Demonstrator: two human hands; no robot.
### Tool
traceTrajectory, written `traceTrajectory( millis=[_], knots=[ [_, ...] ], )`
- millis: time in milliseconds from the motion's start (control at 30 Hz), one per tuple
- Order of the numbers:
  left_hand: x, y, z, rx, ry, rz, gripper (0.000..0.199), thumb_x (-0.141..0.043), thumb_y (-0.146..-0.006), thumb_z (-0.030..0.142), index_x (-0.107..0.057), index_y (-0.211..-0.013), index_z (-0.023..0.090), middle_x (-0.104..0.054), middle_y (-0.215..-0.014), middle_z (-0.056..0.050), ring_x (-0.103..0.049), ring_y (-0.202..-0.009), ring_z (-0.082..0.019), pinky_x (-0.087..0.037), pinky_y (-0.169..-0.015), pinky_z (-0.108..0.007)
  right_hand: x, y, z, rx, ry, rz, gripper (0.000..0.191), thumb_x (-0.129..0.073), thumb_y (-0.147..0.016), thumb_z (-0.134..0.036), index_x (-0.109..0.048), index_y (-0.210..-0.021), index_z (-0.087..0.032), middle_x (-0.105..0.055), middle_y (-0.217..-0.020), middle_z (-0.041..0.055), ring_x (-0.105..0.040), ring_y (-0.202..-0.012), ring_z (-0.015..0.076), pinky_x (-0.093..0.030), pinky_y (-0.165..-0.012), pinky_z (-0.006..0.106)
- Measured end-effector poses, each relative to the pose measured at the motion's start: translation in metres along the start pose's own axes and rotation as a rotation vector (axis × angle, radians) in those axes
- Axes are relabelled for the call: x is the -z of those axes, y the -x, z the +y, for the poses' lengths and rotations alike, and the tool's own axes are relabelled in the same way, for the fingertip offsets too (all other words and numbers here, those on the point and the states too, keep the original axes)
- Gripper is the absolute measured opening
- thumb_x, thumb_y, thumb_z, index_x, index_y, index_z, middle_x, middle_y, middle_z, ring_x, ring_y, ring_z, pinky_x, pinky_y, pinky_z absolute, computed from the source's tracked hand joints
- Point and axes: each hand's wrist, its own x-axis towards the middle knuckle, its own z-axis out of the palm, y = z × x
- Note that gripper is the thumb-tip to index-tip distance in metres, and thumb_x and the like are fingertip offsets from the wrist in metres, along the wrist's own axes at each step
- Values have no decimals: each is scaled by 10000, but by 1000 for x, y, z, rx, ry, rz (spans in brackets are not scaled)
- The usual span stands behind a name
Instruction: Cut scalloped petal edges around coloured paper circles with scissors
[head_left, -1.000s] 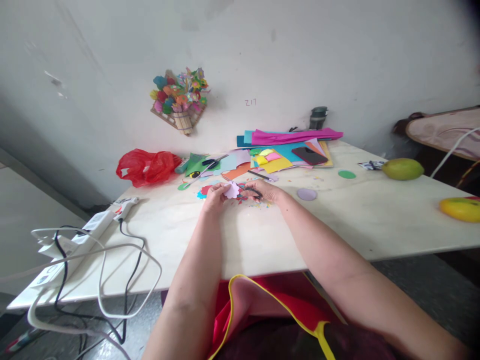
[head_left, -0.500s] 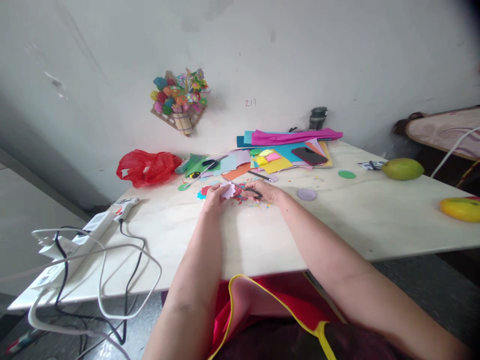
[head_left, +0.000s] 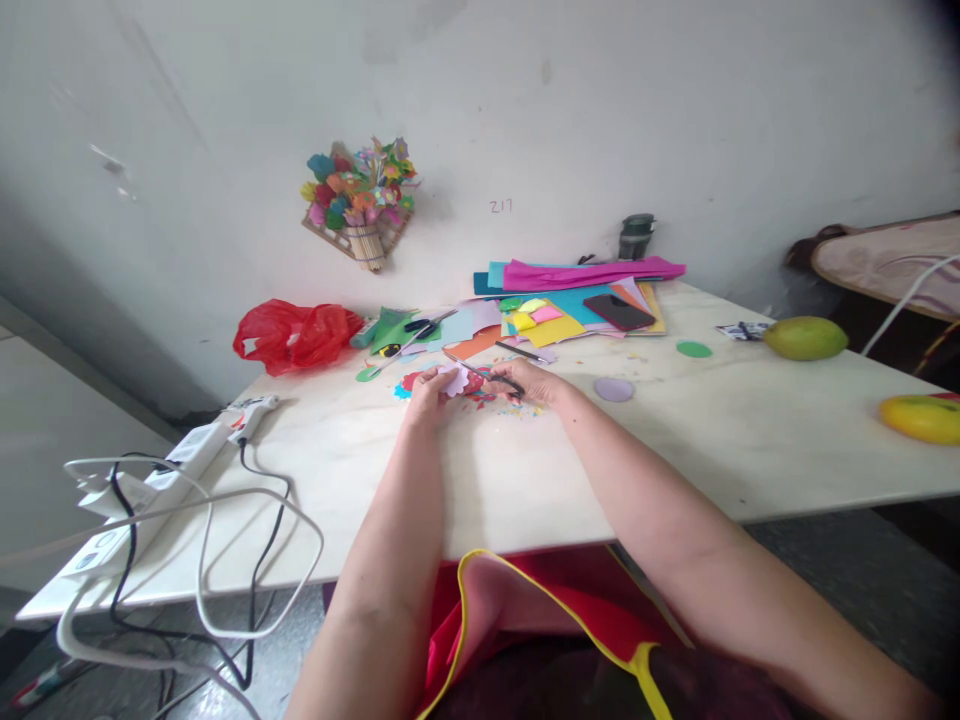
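Observation:
Between thumb and fingers, my left hand (head_left: 427, 392) pinches a pale lilac paper piece with a scalloped edge (head_left: 454, 380). My right hand (head_left: 525, 382) is closed around the handles of black-handled scissors (head_left: 507, 384), whose blades point left toward the lilac paper. Whether the blades touch the paper is too small to tell. Beneath both hands lie red and blue scalloped paper pieces (head_left: 407, 382) and tiny coloured scraps (head_left: 525, 409). A dark pen (head_left: 521, 351) rests just beyond my right hand.
Coloured paper sheets (head_left: 566, 328), a phone (head_left: 619, 312) and a second pair of scissors (head_left: 424, 326) lie at the back. A red plastic bag (head_left: 296, 335) and a power strip (head_left: 161, 490) with loose cables are on the left. Two mangoes (head_left: 806, 338) sit right, past a lilac paper circle (head_left: 613, 388).
The lilac paper has turned slightly in my left hand and shifted a little left. The scissors and my right hand are almost unmoved.

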Motion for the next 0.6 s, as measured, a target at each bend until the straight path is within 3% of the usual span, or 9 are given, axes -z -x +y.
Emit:
traceTrajectory(
  millis=[400, 600],
  knots=[
    [0, 2, 0, 34, -11, -48, 272, -816, -494, 273, -610, -608, 137, -625, -584, -14, -569, -513, -105, -432, -505, -215, 1, 3, -2, -46, 65, -50, 336, -655, -765, -446, -511, -699, -149, -506, -446, -59, -413, -323, 43, -287, -314, 161],
    [-1, 4, 2, 51, -21, -65, 248, -794, -520, 248, -629, -660, 127, -656, -636, -43, -619, -555, -143, -494, -565, -258, 3, 2, 2, -33, 74, -64, 358, -669, -746, -457, -495, -673, -152, -501, -439, -59, -406, -315, 42, -256, -305, 168]
  ],
)
